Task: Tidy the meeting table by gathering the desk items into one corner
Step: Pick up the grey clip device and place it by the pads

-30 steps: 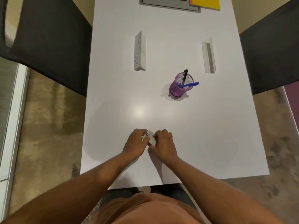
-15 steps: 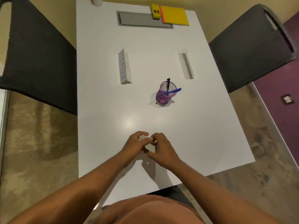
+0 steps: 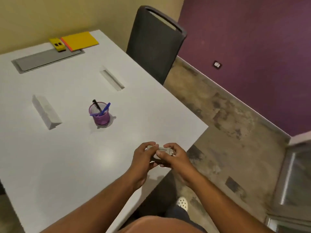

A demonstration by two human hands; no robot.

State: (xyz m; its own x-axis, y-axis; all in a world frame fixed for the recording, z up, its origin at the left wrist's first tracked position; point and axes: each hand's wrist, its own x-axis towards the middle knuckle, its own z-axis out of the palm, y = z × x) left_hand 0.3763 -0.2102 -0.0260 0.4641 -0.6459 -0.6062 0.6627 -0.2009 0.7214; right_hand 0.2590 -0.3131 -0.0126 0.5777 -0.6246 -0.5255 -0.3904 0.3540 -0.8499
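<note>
Both hands hold one small grey metallic item [image 3: 162,150], perhaps a stapler, just above the white table [image 3: 50,165] near its right edge. My left hand [image 3: 144,157] grips its left end and my right hand [image 3: 173,157] pinches its right end; most of it is hidden by fingers. A purple mesh pen cup [image 3: 100,115] with a black pen and a blue pen stands mid-table. A yellow notepad [image 3: 80,40] and a small yellow stapler-like item [image 3: 57,45] lie at the far corner.
Two white triangular name stands sit on the table, one [image 3: 46,111] at the left, one [image 3: 112,80] further back right. A grey cable flap [image 3: 47,58] is set in the far end. A dark chair [image 3: 154,42] stands at the table's right side.
The camera has swung to the right, showing the purple wall and floor. Both hands have lifted the small grey item off the table and carried it toward the right edge.
</note>
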